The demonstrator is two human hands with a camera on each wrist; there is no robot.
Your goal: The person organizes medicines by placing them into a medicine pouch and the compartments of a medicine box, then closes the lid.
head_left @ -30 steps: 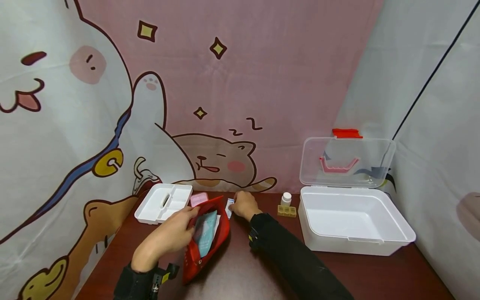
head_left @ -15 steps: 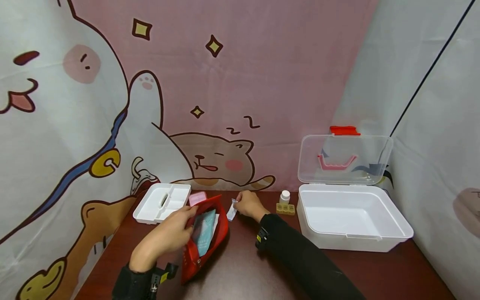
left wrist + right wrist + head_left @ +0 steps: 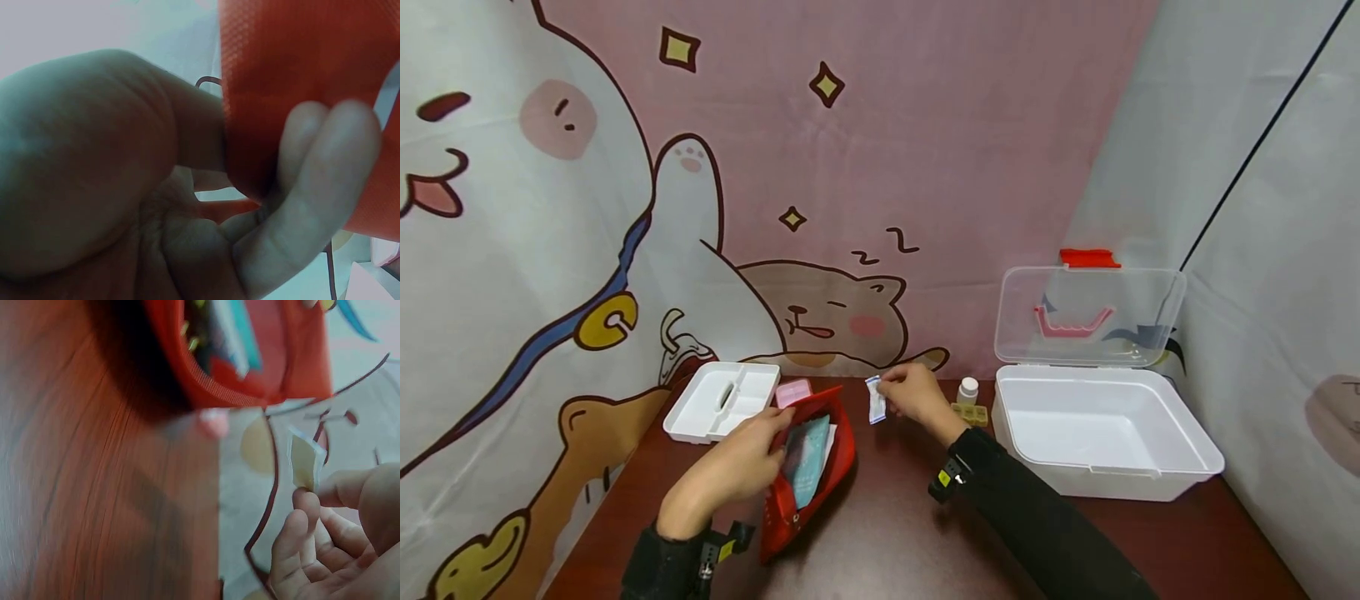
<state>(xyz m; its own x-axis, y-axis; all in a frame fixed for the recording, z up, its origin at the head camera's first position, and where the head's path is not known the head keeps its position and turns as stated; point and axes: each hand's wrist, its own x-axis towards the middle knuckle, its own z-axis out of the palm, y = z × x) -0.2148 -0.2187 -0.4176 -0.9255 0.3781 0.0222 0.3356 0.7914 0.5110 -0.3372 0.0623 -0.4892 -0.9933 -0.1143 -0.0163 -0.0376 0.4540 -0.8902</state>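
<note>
Head view: red pouch (image 3: 782,510) is pinched by palm-down left hand (image 3: 739,461), white packet (image 3: 876,403) over desk (image 3: 917,521), to its right, by outstretched right hand (image 3: 923,398); left wrist: pouch edge is clasped by bent fingers (image 3: 325,172); right wrist: packet is held at fingertips (image 3: 305,503).

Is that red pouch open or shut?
Open: the pouch gapes wide, showing a blue packet inside, while the left hand grips its edge.

tray (image 3: 696,408) left of pouch (image 3: 846,446), packet (image 3: 876,403) right of pouch, bottle (image 3: 967,390) behind case (image 3: 973,415), box (image 3: 1120,482) far right
</note>
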